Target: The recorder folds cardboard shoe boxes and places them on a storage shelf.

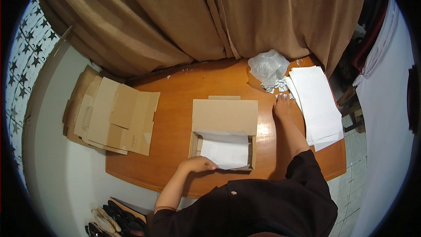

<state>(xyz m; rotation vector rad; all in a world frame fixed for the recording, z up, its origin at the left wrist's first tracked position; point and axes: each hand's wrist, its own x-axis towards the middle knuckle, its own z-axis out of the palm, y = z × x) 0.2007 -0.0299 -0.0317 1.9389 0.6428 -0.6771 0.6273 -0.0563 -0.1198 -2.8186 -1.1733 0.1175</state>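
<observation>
An open cardboard box stands in the middle of the table with its lid folded back. A sheet of white paper lines it and rises over the far inner edge. My left hand is closed on the near left edge of the box, fingertips at the paper. Off to the right, my right hand reaches out with fingers bent down onto small white packets; its fingertips seem to pinch one. Just beyond them sits a clear plastic bag, with packets spilling by its mouth.
A stack of white paper sheets lies along the table's right side. Flattened cardboard boxes are piled at the left end of the wooden table. Brown curtains hang behind it. Shoes lie below at the lower left.
</observation>
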